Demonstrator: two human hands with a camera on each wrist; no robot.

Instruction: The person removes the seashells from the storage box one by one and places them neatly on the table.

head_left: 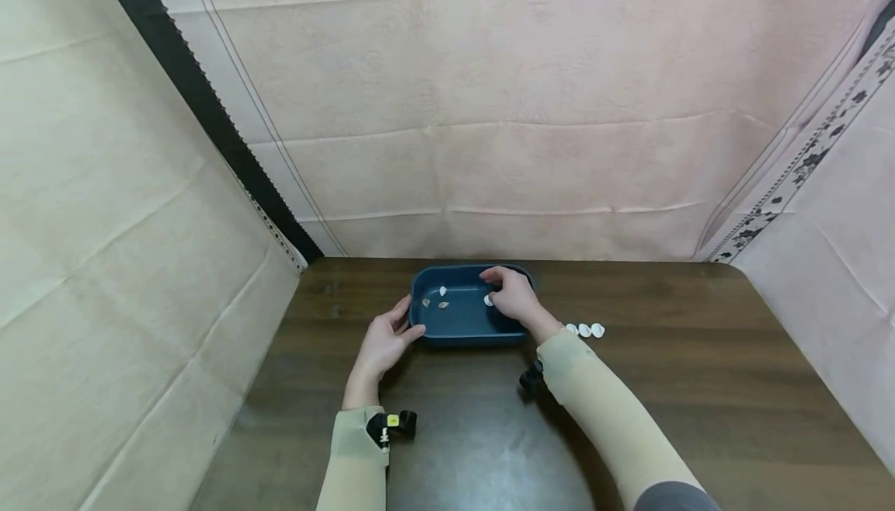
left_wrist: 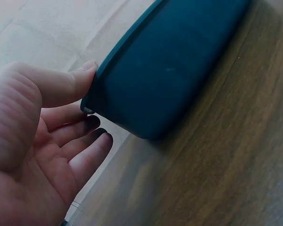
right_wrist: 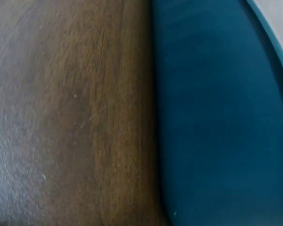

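A dark blue rectangular tray [head_left: 468, 339] stands on the wooden table. My left hand [head_left: 381, 348] grips its left end; in the left wrist view, the thumb of the left hand [left_wrist: 52, 136] presses the rim of the tray [left_wrist: 151, 70] while the fingers curl beneath the edge. Over the tray's right part is my right hand [head_left: 516, 296], thumb and index finger apart. One small white piece [head_left: 489, 300] is by its thumb tip. Another white piece [head_left: 443, 291] and two brownish pieces [head_left: 444, 305] lie in the tray's left half. The right wrist view shows the tray's side [right_wrist: 217, 117] but no hand.
Several small white pieces [head_left: 584, 330] sit in a short row on the table [head_left: 699, 371], right of the tray and beside my right wrist. Pale cloth [head_left: 489, 107] hangs behind the table's far edge and along both sides.
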